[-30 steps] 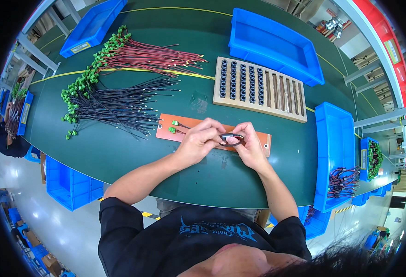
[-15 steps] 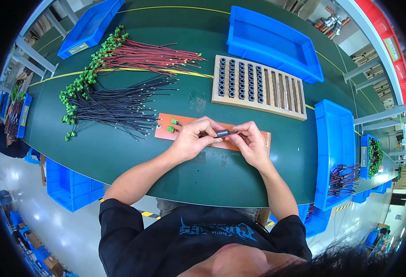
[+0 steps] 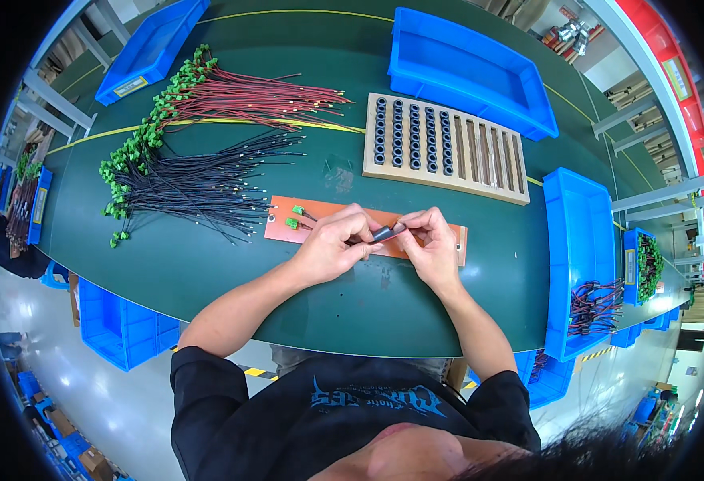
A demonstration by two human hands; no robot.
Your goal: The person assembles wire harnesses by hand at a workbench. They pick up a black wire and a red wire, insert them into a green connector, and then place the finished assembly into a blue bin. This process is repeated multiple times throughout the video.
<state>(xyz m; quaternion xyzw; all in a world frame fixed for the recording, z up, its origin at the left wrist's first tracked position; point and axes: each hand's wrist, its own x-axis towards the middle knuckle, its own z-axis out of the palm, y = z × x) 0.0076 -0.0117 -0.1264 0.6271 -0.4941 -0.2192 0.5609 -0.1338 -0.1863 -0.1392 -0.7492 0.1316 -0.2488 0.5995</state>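
1. Dark cylindrical sleeve (image 3: 383, 234): one piece, pinched between both hands above the orange board (image 3: 320, 213), near the middle of the green table (image 3: 207, 272).
2. Left hand (image 3: 332, 244): fingers closed on the sleeve's left end.
3. Right hand (image 3: 432, 240): fingertips closed on its right end.
4. Green connectors (image 3: 292, 216): two on the board's left end.
5. Wire bundles: two, red bundle (image 3: 248, 96) toward the far left edge, black bundle (image 3: 199, 180) just nearer.
6. Wooden rack (image 3: 480, 152): one, beyond the hands, five rows of dark rings filled.
7. Blue bin (image 3: 464, 68): far edge. Open surface lies along the near edge.
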